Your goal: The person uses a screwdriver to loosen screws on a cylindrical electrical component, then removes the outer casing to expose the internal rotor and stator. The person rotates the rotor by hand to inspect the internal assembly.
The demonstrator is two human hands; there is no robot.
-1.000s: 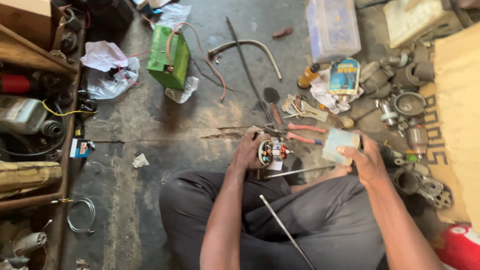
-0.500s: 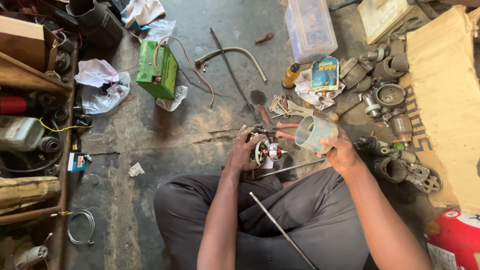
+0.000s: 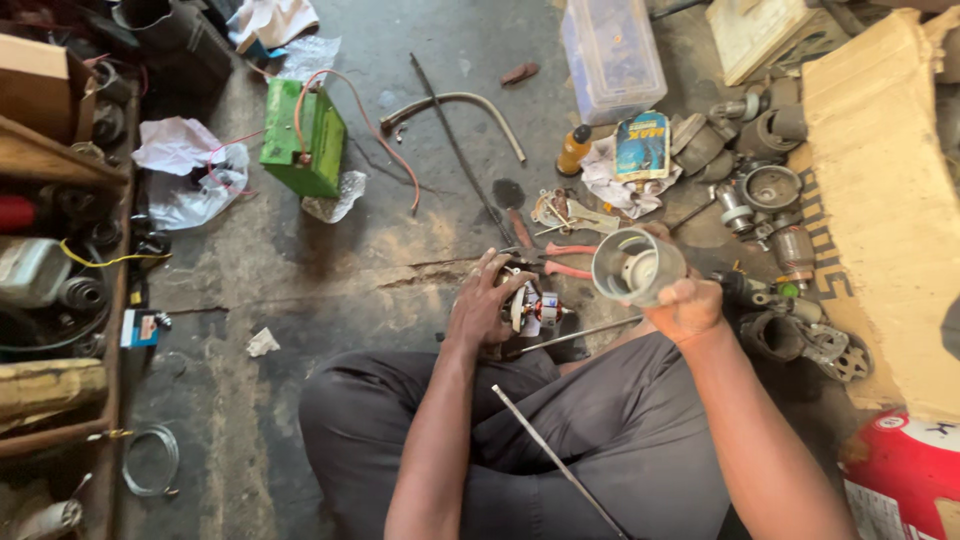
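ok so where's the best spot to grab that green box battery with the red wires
Probably the two long side walls of the green box battery, coming down from above with the grip across its narrow width. It sits flat on the concrete floor, and the red wires loop off its top, so stay clear of that top.

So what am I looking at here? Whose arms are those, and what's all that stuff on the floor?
The camera sits on a person's head and looks down, so those arms are their own. They sit cross-legged on a concrete floor. The left hand rests on a small electric motor with copper wire inside. The right hand holds up a grey metal cup-shaped housing. Around them lie red-handled pliers, a green battery box with wires, a clear plastic tub, and more grey metal parts beside cardboard.
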